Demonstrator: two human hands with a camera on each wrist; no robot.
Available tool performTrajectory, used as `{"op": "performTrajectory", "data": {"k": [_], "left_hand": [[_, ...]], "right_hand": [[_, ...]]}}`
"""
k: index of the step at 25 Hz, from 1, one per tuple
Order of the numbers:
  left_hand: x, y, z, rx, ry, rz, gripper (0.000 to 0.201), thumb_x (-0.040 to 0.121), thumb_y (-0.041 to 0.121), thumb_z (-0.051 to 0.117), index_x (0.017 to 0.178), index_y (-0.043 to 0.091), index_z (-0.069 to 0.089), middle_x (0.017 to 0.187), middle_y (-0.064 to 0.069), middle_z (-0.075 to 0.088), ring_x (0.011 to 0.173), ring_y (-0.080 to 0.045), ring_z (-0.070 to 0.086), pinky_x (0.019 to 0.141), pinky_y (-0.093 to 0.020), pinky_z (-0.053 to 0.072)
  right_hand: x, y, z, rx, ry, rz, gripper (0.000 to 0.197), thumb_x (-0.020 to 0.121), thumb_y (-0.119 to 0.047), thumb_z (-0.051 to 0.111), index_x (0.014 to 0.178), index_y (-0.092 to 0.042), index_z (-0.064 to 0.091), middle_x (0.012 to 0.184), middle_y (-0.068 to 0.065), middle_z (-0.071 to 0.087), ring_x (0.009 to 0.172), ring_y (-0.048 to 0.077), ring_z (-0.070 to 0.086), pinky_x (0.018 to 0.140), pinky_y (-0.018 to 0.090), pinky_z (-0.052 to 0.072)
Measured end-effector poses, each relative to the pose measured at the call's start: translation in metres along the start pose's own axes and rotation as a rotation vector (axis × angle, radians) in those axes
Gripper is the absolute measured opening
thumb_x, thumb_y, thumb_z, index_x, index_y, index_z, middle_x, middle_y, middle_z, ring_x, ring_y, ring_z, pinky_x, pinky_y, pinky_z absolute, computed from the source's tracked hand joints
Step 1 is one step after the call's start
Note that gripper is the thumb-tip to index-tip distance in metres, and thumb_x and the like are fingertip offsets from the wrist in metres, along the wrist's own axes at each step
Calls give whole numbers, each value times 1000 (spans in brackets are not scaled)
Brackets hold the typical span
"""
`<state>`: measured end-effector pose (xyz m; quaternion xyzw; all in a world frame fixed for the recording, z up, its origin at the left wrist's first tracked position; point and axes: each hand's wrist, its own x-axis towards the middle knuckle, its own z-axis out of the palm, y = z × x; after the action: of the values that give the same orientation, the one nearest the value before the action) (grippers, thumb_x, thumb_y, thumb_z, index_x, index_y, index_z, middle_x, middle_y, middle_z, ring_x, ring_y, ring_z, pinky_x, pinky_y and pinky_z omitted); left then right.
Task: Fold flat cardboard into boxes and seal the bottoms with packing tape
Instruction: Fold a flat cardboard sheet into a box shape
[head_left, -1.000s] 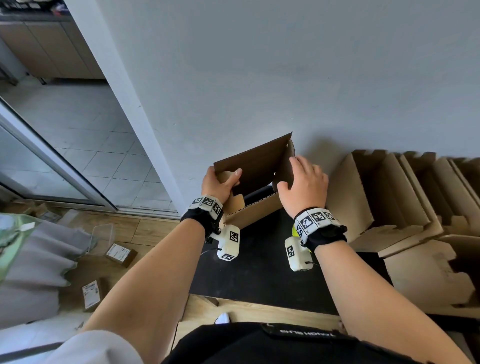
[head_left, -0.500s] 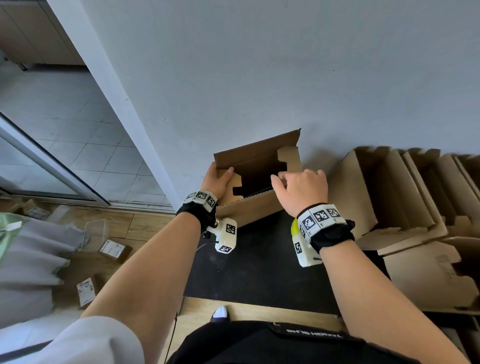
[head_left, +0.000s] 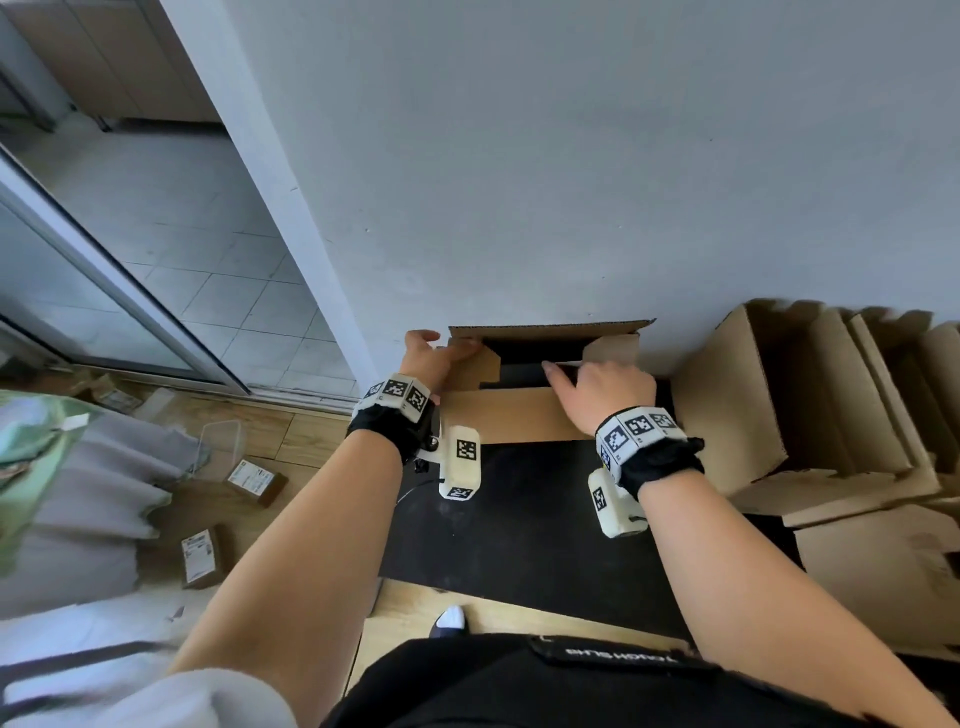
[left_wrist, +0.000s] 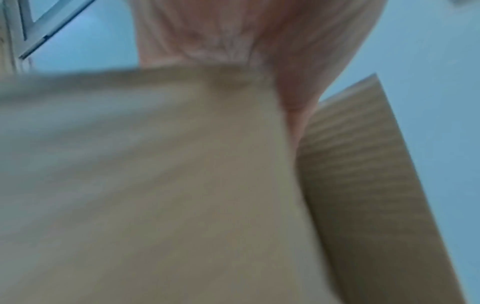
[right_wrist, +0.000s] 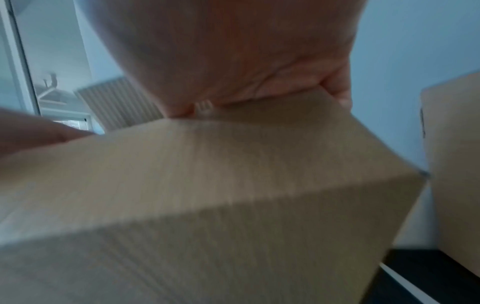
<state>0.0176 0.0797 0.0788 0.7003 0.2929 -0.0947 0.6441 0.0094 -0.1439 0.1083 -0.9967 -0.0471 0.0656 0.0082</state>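
Matt brown corrugated cardboard box (head_left: 511, 415), its fluting showing as fine ribs in the right wrist view (right_wrist: 233, 185), is sitting on a matt black mat (head_left: 519, 519) over pale wood-grain boards (head_left: 498, 618). At three o'clock, more dull cardboard boxes (head_left: 753, 395) are standing against a smooth, flat-painted wall (head_left: 571, 182); at nine o'clock, grey cloth (head_left: 88, 499) is lying in soft folds.

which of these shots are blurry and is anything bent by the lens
Head view: mostly sharp; the wide lens bends the door frame, and the finished boxes smear at the right edge. Left wrist view: soft all over, the left hand and the box fill it. Right wrist view: motion-blurred and dim, the right hand looms on the cardboard.
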Motion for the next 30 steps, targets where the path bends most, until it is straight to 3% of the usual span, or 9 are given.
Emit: {"op": "performTrajectory", "data": {"k": [3, 8, 11, 14, 17, 21, 25, 27, 30], "left_hand": [[-7, 1, -9, -35, -19, 15, 53, 83, 31, 75, 126, 25, 45, 120, -4, 60, 103, -22, 62, 83, -55, 56], [-27, -4, 1, -137, -169, 45, 48, 84, 37, 63, 129, 45, 48, 138, 6, 54, 122, -21, 55, 86, -38, 49], [-31, -11, 8, -141, -170, 231, 66, 77, 22, 70, 137, 36, 47, 148, 10, 42, 119, -13, 56, 97, -31, 49], [-29, -5, 14, 44, -133, 346, 60, 92, 1, 58, 146, 20, 38, 145, 1, 44, 101, -4, 57, 79, -9, 47], [-22, -4, 23, 275, -134, 314, 69, 95, 7, 56, 153, 24, 22, 148, -4, 45, 121, -15, 52, 95, -22, 43], [-20, -9, 29, 360, -149, 298, 91, 95, 16, 57, 154, 26, -11, 160, -7, 23, 144, -24, 31, 116, -42, 31], [-24, -6, 32, 583, -101, 383, 99, 93, 26, 57, 151, 21, -24, 164, -3, -8, 150, -25, 10, 121, -41, 16], [-28, -7, 34, 707, -66, 393, 103, 89, 41, 57, 150, 25, -25, 164, 1, -13, 150, -27, 13, 120, -47, 17], [-35, -11, 36, 825, -51, 433, 111, 86, 57, 58, 148, 26, -29, 162, 3, -21, 150, -26, 8, 120, -51, 16]], "right_hand": [[-6, -1, 10, 60, 115, -29, 69, 93, -70, 21, 71, -20, 62, 62, 1, 52, 62, 27, 53, 55, 29, 36], [-5, 9, 12, 213, 222, -7, 67, 89, -74, 32, 71, -17, 61, 56, 0, 51, 59, 28, 57, 47, 26, 28], [-4, 12, 7, 352, 286, 45, 61, 87, -72, 43, 66, -17, 58, 55, -2, 54, 56, 23, 55, 47, 24, 28], [0, 12, 9, 482, 310, 32, 45, 87, -63, 55, 74, -21, 64, 71, -4, 61, 67, 20, 57, 53, 26, 35], [-5, 18, 25, 483, 436, 22, 30, 86, -46, 66, 96, -18, 67, 100, 3, 58, 93, 27, 56, 75, 33, 41], [-14, 19, 36, 409, 568, 172, 75, 73, -37, 79, 135, -13, 43, 134, 17, 42, 123, 36, 39, 102, 51, 35], [-16, 21, 27, 766, 544, 145, 104, 75, -31, 80, 153, -15, 14, 158, 19, 9, 143, 34, 15, 112, 38, 23], [-15, 22, 25, 813, 487, 124, 88, 85, -36, 69, 153, -21, 16, 159, 14, 11, 144, 31, 19, 107, 30, 24], [-16, 25, 26, 787, 561, 93, 47, 96, -34, 51, 140, -19, 42, 147, 13, 32, 130, 29, 39, 98, 27, 32]]}}
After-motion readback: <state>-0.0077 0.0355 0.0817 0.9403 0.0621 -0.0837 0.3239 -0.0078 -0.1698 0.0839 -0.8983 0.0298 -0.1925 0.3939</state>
